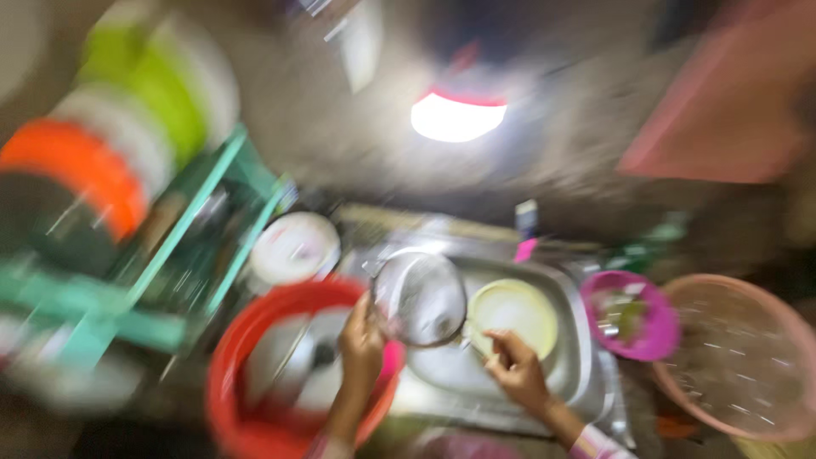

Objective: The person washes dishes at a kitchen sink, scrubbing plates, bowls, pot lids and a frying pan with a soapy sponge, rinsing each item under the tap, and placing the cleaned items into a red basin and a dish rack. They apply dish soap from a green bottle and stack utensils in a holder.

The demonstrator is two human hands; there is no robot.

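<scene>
1. The whole view is smeared by motion, so fine detail is lost; only shapes and colours can be told
2. The left hand is raised over the inner edge of the red tub and grips the lower left rim of a round metal sieve, fingers closed on it
3. The sieve is held tilted, its mesh bowl facing the camera, above the left part of the steel sink
4. The right hand is curled over the sink just right of the sieve, at the place where the sieve's handle seems to run; the blur hides whether the fingers really clasp the handle, so I cannot tell what it holds
5. A pale yellow plate lies in the sink, just behind the right hand and beside the sieve
6. Inside the red tub lie pale and metal dishes, too blurred to name
7. A white round plate sits behind the tub, to the left of the sink
8. Right of the sink stands a magenta bowl with something greenish in it, and next to that a larger pink basin
9. At far left a green rack carries stacked orange, white and green rounded vessels
10. A bright lamp glows above the sink
</scene>
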